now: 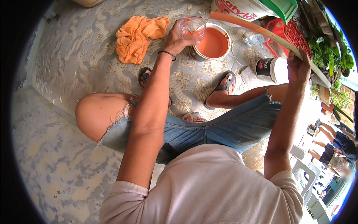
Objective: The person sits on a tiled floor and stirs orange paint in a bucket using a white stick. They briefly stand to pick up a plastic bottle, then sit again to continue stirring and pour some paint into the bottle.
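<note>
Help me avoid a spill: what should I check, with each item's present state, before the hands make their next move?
1. Left hand gripping the clear container: ok.
2. Paint bucket upright: ok.
3. Container wholly over the bucket's opening: not ok; it overlaps only the left side in view.
4. Right hand holding the curved strip: ok.
5. Strip not touching the large white pail: cannot tell; they overlap in view.
6. Right foot apart from the bucket: ok.

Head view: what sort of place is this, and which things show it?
Probably a porch or patio, seemingly open to outdoors: a patterned floor, with leafy green plants at the right.
</note>
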A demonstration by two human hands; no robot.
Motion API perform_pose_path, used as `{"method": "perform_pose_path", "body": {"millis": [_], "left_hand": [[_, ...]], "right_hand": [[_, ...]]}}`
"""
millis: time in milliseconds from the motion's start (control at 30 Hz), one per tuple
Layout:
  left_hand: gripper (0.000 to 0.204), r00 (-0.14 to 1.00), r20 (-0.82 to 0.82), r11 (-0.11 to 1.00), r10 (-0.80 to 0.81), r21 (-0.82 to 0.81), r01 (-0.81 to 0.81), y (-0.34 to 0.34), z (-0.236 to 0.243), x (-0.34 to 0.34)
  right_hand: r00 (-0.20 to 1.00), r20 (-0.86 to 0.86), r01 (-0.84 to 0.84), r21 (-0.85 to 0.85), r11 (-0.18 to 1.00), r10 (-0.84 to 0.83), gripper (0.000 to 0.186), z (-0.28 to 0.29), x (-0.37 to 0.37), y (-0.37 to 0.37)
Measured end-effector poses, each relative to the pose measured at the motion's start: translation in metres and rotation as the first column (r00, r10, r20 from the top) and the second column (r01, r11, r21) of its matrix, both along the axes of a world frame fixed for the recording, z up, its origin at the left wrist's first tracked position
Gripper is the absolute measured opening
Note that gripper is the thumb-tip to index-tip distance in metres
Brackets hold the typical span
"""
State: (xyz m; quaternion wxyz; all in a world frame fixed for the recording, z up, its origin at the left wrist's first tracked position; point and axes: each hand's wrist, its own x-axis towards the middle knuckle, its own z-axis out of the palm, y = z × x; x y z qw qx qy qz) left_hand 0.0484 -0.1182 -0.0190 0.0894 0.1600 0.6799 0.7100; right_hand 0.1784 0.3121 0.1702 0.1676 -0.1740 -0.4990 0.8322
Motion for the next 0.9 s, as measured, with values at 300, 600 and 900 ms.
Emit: {"method": "perform_pose_path", "body": {"millis": [300, 600, 900], "left_hand": [[0.108, 0.981, 0.091, 0.971, 0.174, 0.147, -0.186, -0.012, -0.034, -0.018], [0.106, 0.907, 0.124, 0.904, 0.403, -0.21, -0.373, -0.023, -0.116, 0.011], [0.098, 0.86, 0.148, 0.861, 0.488, -0.241, -0.447, -0.018, -0.154, 0.022]], "right_hand": [[0.962, 0.114, 0.195, 0.349, 0.917, -0.248, 0.019, -0.044, -0.038, -0.081], [0.952, 0.304, -0.2, 0.551, 0.81, 0.029, 0.038, -0.126, -0.115, -0.134], [0.809, 0.515, -0.517, 0.392, 0.762, 0.284, 0.045, -0.182, -0.123, -0.077]]}}
